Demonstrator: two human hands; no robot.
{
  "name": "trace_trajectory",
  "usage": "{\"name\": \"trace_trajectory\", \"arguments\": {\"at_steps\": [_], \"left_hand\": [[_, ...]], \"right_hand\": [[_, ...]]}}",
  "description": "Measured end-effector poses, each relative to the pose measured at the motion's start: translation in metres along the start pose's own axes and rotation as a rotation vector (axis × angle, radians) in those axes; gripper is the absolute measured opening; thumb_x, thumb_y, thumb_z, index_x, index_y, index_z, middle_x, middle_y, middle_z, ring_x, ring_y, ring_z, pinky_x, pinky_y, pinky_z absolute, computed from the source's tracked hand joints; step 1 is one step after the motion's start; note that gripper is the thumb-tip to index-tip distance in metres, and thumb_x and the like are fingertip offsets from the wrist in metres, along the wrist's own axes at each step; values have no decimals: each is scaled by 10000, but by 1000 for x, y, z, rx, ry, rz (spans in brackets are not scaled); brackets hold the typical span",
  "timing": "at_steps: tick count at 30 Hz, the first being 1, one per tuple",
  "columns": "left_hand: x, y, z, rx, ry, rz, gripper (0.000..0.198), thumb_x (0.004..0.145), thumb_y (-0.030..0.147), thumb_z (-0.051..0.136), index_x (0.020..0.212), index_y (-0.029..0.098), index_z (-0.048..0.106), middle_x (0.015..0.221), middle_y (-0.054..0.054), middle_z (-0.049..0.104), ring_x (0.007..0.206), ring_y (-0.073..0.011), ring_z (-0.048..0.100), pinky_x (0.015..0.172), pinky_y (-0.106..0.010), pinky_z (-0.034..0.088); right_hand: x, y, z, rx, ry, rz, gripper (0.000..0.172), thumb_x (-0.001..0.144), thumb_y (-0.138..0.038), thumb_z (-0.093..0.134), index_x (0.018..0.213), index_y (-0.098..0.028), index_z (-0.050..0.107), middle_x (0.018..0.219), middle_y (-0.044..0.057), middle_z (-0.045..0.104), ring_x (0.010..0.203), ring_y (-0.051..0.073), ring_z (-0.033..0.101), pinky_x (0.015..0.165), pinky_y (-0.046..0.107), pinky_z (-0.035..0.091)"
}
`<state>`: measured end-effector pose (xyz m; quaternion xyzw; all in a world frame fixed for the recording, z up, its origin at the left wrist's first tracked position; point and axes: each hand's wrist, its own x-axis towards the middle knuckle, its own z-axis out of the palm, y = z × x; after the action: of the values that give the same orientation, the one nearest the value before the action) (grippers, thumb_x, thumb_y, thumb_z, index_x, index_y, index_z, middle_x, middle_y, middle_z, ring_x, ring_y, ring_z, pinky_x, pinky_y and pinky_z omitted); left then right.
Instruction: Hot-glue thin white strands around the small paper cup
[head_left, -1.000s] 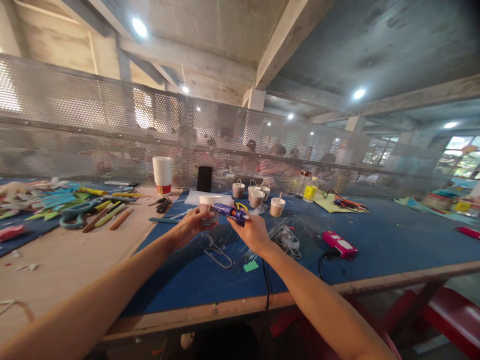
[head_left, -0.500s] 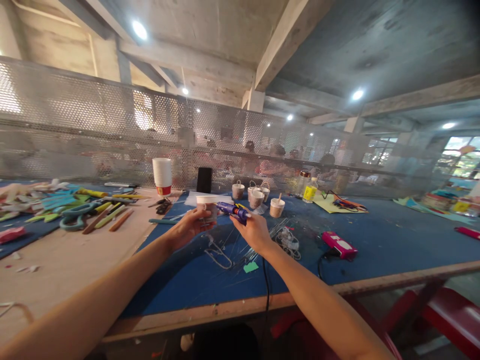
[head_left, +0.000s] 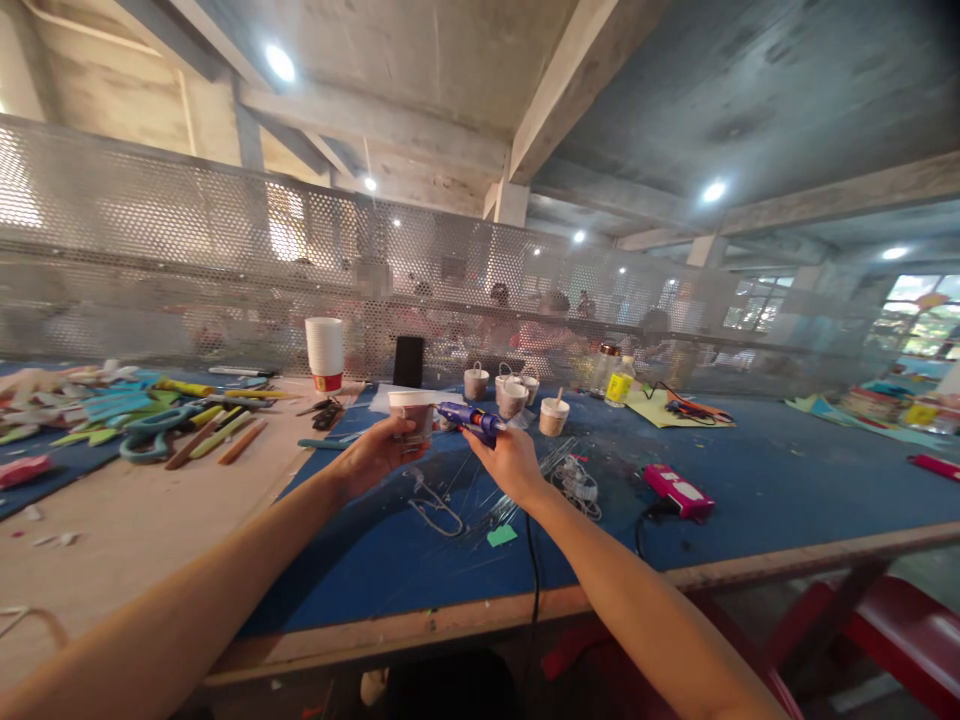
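A paper cup (head_left: 412,415) with a white rim and brownish side is gripped by my left hand (head_left: 382,450), raised over the blue table. My right hand (head_left: 510,465) is wrapped around a blue glue gun (head_left: 472,418), its nozzle pointing left at the cup's side; whether the tip touches cannot be made out. Behind the glue gun stand several small cups with handles (head_left: 512,398), and to their right a cup with a stick (head_left: 553,416). Below my hands lie a loop of pale cord (head_left: 442,515) and thin clear strands (head_left: 502,510).
Stacked white cups (head_left: 325,352) and a dark phone (head_left: 409,360) stand at the back. Teal scissors (head_left: 154,435) and clay tools lie left. A yellow-labelled bottle (head_left: 619,384), a pink device (head_left: 679,492) and a tangled cord bundle (head_left: 577,485) are right. A perforated metal screen (head_left: 187,240) borders the table.
The cup in my left hand has shifted slightly left and shows more of its side. The glue gun has stayed nearly in place, its nozzle still by the cup.
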<state>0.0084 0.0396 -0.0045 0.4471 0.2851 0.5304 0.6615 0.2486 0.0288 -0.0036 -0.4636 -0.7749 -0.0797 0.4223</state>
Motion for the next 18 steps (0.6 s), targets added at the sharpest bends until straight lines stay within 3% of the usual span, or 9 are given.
{"name": "trace_trajectory", "arguments": {"at_steps": [5,8,11,18], "left_hand": [[-1,4,1,-36,9,1,260,829,139,628,1073,122,714,1012,-123,773,759,-189,712,741,-309,586],[0,5,1,-34,58,4,249,819,136,655,1063,125,706,997,-123,770,762,-198,721,738,-316,593],[1,5,1,-41,96,3,224,809,130,674,1032,139,694,929,-102,767,760,-208,732,739,-329,602],[-2,7,6,-60,105,6,216,817,136,631,1026,130,685,860,-98,766,742,-228,741,691,-328,606]], "right_hand": [[5,-3,-2,331,-84,192,389,925,-526,553,793,-189,698,590,39,668,580,186,659,584,253,464],[10,1,-1,729,-107,390,322,877,-510,586,826,-194,623,491,-45,535,440,127,529,466,221,413],[15,8,1,1009,-116,579,238,811,-425,622,797,-195,560,504,-70,502,397,91,448,402,199,365],[19,27,4,1091,-157,848,199,747,-348,720,756,-157,667,661,29,690,534,127,618,492,218,495]]}}
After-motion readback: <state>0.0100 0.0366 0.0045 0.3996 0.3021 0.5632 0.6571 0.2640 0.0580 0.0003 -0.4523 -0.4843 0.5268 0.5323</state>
